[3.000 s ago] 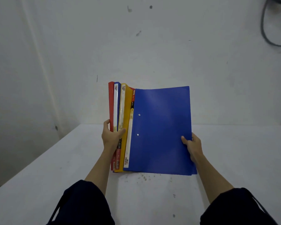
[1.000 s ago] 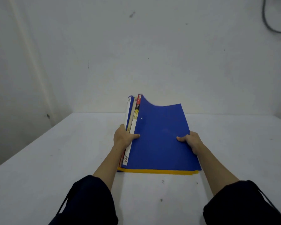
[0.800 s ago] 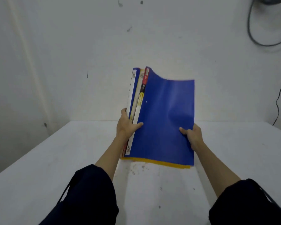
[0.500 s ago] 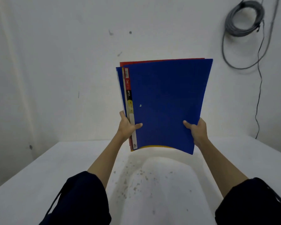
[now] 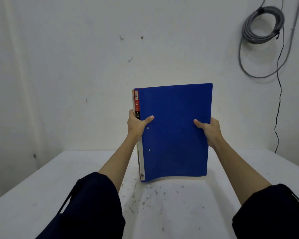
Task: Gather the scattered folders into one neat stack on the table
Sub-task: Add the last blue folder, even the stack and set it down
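I hold a bundle of folders (image 5: pixel 174 135) upright between both hands, its lower edge at or just above the white table (image 5: pixel 41 195). The front folder is blue with two small holes near its spine. Red, yellow and white spine edges of the folders behind it show along the left side. My left hand (image 5: pixel 136 125) grips the spine side, thumb on the blue cover. My right hand (image 5: pixel 209 130) grips the right edge, thumb on the front. The folders behind the blue one are mostly hidden.
A white wall stands close behind the table. A coil of grey cable (image 5: pixel 262 25) hangs on the wall at the upper right, with a thin black wire (image 5: pixel 278 100) running down. Dark specks mark the tabletop (image 5: pixel 145 197) in front of me.
The bundle was lifted off the table and tipped upright. Now it has come down again, with the folders squared together behind the blue cover. Both hands kept their grip.
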